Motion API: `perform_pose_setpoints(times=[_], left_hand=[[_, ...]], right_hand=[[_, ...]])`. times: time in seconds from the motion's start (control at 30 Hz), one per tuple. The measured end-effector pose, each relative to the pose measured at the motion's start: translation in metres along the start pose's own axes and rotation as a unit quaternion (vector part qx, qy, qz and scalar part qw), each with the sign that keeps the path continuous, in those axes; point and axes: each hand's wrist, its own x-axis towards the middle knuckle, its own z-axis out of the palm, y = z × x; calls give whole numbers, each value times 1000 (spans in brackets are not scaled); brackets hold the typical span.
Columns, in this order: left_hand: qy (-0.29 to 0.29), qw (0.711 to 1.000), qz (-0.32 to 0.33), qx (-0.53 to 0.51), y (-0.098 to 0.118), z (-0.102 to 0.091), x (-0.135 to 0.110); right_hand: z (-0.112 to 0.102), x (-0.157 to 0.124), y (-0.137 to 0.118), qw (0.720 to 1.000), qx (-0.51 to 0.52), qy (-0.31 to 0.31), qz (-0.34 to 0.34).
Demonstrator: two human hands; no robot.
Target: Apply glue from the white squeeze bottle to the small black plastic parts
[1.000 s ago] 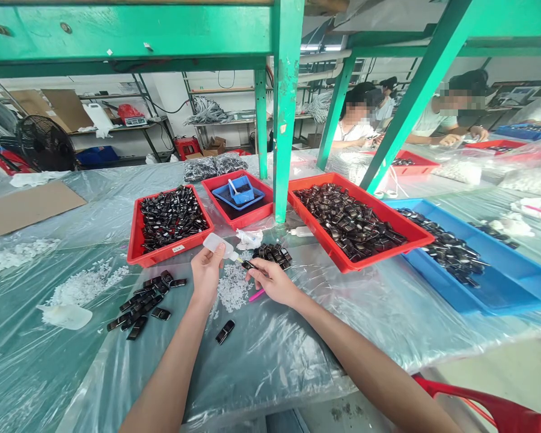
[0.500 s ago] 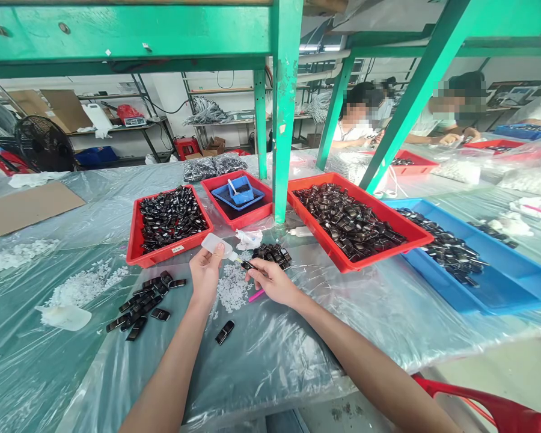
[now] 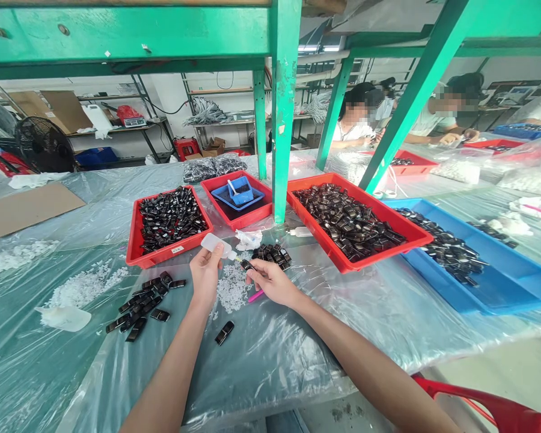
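My left hand [image 3: 206, 270] is closed round a translucent squeeze bottle [image 3: 214, 243], its nozzle tilted down to the right. My right hand [image 3: 272, 280] pinches a small black glossy part [image 3: 246, 264] right at the nozzle tip; whether the two touch I cannot tell. Below both hands lies a heap of small clear-white pieces [image 3: 232, 290], with a pink stick [image 3: 255, 296] partly under my right hand. Behind the right hand sits a cluster of black parts [image 3: 275, 255]. Another pile of black parts [image 3: 146, 300] lies to the left, and a single one [image 3: 224, 332] nearer me.
Red trays of black parts stand left [image 3: 149, 260] and right [image 3: 342, 264], with a smaller red tray [image 3: 265, 213] holding blue trays between. A blue tray [image 3: 500, 294] is at far right. A green post [image 3: 283, 120] rises ahead. Co-workers [image 3: 354, 129] sit across the table.
The black part in my right hand is turned slightly at the nozzle. Both hands otherwise stay almost where they were.
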Motion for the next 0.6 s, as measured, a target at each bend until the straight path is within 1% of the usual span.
perform_pose_setpoints(times=[0.17,0.3,0.4,0.5,0.6], left_hand=[[1,1000,-2,4,-1,0,0],[1,1000,-3,3,-1,0,0],[2,1000,-4,0,0,0,0],[2,1000,-5,-3,0,0,0],[4,1000,-6,-3,0,1,0]], right_hand=[[0,2,0,999,40,4,14],[0,5,5,997,75,14,29],[0,8,10,994,98,31,26],[0,9,14,993,105,52,22],[-1,10,15,992,107,58,30]])
